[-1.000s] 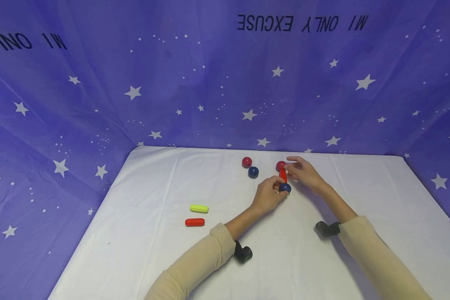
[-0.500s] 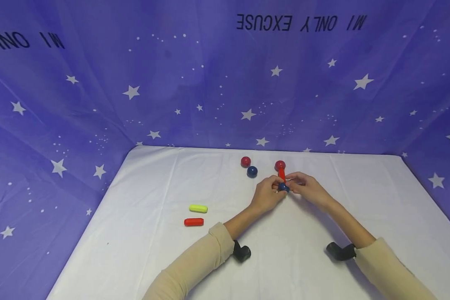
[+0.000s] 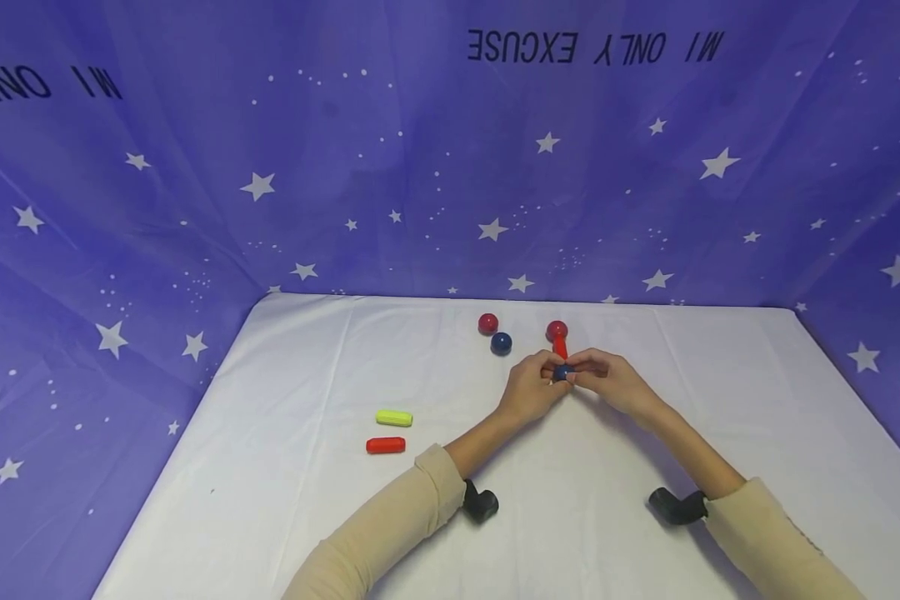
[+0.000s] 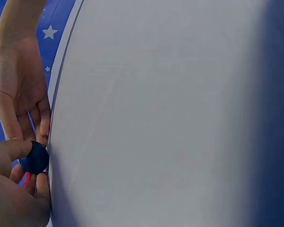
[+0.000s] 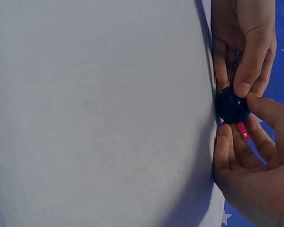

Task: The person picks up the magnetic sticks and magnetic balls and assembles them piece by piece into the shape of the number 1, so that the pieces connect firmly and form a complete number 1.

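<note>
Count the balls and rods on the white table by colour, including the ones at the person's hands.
Red balls: 2
Blue balls: 2
Red rods: 2
Yellow rod: 1
Total: 7

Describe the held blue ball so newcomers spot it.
Over the white table, find left grip and right grip, close together. Between them, at the near end of a red stick, is the blue ball. Unlike the other blue ball, loose beside a red ball, it is pinched.
</note>
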A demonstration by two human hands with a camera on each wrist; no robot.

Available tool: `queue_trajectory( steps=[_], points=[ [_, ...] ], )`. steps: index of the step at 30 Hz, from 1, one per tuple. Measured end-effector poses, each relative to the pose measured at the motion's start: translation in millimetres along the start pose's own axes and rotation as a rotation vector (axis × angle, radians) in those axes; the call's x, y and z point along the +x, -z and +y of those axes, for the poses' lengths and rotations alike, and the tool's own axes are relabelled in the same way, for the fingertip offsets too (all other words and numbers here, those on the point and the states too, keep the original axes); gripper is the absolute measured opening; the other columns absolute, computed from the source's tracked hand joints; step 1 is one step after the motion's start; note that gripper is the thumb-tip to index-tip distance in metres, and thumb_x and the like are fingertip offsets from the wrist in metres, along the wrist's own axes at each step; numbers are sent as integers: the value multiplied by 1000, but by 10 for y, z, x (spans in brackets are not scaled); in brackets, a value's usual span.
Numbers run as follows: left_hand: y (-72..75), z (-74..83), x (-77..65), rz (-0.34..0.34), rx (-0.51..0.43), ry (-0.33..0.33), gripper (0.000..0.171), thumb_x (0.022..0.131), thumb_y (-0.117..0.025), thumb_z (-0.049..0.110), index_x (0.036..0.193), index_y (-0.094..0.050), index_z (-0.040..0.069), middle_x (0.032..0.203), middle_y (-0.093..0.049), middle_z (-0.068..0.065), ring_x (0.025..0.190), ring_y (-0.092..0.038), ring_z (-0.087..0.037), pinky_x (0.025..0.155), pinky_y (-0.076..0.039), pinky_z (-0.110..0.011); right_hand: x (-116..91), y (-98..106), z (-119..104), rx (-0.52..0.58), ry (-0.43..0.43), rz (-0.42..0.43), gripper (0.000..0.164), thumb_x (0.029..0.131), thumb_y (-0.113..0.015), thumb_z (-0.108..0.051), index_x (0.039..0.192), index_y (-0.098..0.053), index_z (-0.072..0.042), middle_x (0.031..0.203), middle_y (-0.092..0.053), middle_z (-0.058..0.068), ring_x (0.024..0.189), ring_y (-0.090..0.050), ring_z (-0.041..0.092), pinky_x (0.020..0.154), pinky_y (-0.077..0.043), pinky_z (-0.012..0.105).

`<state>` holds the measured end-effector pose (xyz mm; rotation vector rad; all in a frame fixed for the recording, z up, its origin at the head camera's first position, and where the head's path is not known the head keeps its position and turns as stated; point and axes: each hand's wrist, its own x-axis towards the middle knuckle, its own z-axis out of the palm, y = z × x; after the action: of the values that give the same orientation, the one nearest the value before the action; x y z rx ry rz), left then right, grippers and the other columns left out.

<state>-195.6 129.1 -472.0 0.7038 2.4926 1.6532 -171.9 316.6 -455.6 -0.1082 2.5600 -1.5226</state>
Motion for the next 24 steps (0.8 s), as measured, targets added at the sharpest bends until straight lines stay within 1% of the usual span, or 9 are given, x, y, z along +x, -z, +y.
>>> queue_trajectory(
  steps=[1, 4, 6, 8, 10, 13, 15, 19, 24],
  points=[
    [12, 8, -9, -6, 9, 3, 29, 86, -78, 12, 112, -68, 3, 100, -68, -8, 91, -64, -14, 79, -49, -17, 0, 2, 6, 2, -3, -2, 36, 95, -70, -20, 125, -63, -1, 118, -68, 17, 113, -61, 34, 101, -40, 53],
    [76, 35, -46, -32, 76, -11, 37, 86, -78, 12, 120, -66, 3, 105, -67, -12, 95, -63, -19, 81, -48, -20, -5, 2, 11, 22, -15, -7, 35, 95, -70, -20, 124, -63, -2, 116, -69, 16, 113, -61, 33, 99, -39, 52],
    [152, 64, -86, -54, 122, -21, 43, 86, -78, 12, 126, -63, 4, 112, -66, -14, 99, -63, -22, 83, -49, -23, -14, 0, 1, 27, -21, -13, 36, 95, -70, -21, 124, -63, -3, 115, -69, 15, 113, -60, 33, 97, -40, 51],
    [256, 99, -131, -77, 147, -38, 47, 87, -77, 12, 130, -60, 4, 118, -65, -16, 105, -63, -24, 88, -49, -25, -18, -1, -12, 37, -26, -19, 36, 95, -70, -23, 125, -63, -3, 115, -69, 15, 114, -59, 33, 96, -40, 51],
    [382, 136, -182, -98, 139, -52, 47, 88, -76, 11, 132, -59, 4, 125, -63, -17, 111, -62, -26, 94, -49, -28, -18, -3, -27, 38, -30, -22, 38, 95, -70, -24, 125, -63, -4, 116, -69, 15, 114, -58, 32, 95, -40, 50],
    [596, 191, -266, -114, 108, -84, 46, 89, -75, 8, 131, -58, 1, 128, -62, -18, 116, -61, -30, 98, -49, -34, -11, -3, -35, 26, -36, -24, 39, 95, -70, -27, 126, -63, -5, 117, -69, 14, 114, -57, 32, 92, -41, 48],
    [742, 229, -333, -113, 94, -102, 44, 90, -74, 7, 131, -58, 0, 127, -63, -17, 116, -61, -31, 98, -49, -37, -8, -5, -35, 15, -46, -19, 39, 94, -71, -28, 126, -63, -6, 117, -68, 13, 114, -56, 31, 91, -41, 46],
    [1013, 280, -484, -90, 105, -135, 42, 90, -73, 6, 130, -59, -1, 125, -64, -13, 115, -61, -29, 96, -50, -39, -10, -2, -27, 2, -59, -13, 38, 95, -71, -28, 125, -64, -5, 115, -69, 11, 112, -56, 30, 89, -42, 43],
    [1306, 270, -696, -49, 127, -154, 40, 89, -75, 5, 126, -62, 1, 121, -66, -11, 113, -62, -27, 95, -51, -40, -7, 8, -19, -3, -59, -13, 37, 95, -70, -26, 124, -64, -5, 115, -69, 11, 113, -56, 30, 88, -41, 42]
  ],
)
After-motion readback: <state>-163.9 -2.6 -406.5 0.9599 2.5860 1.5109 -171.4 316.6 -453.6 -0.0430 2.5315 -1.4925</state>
